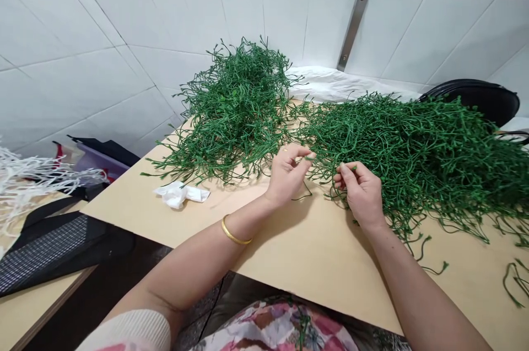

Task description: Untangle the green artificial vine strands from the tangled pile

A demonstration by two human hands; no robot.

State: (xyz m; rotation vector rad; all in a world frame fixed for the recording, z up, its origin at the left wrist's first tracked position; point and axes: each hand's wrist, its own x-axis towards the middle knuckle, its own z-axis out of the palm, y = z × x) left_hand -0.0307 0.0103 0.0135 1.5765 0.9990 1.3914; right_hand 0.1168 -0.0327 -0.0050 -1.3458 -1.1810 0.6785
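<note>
My left hand is held over the table's front half, thumb and forefinger pinched on a thin green cord, whose end shows at the fingertips. Part of a cord hangs in a loop below that hand. To its right, my right hand is also closed, pinching a green cord between thumb and curled fingers; a small green tip sticks out above the thumb. Whether both hold the same cord I cannot tell. Behind them lie two tangled heaps of green cords with small tufted ends, a left heap and a larger right heap.
The pale table bears a crumpled white tissue and stray cords at right. Against the tiled wall lie white cloth and a black case. White strands and a black mesh item are at left.
</note>
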